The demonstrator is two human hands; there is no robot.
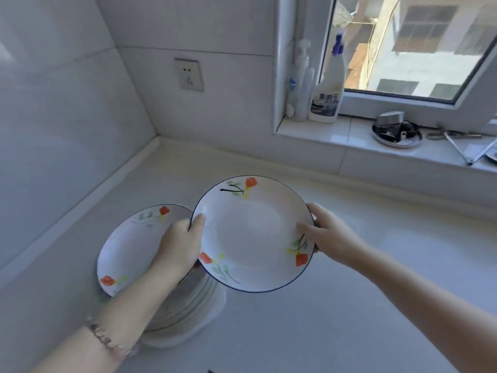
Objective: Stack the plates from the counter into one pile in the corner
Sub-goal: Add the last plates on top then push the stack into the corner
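Both of my hands hold one white plate (252,232) with red flowers and a dark blue rim, lifted above the counter. My left hand (180,246) grips its left edge with the thumb on top. My right hand (328,232) grips its right edge. To the left and lower stands a pile of plates (188,305) on the counter, topped by a plate with the same flower pattern (129,249). My left forearm hides part of that pile. The held plate overlaps the pile's right side from above.
The white counter (349,305) meets tiled walls in a corner (157,137) at the back left. A wall socket (189,74) sits above it. The window sill (349,133) holds a pump bottle (300,84), a spray bottle (328,87) and a metal dish of tools (396,133).
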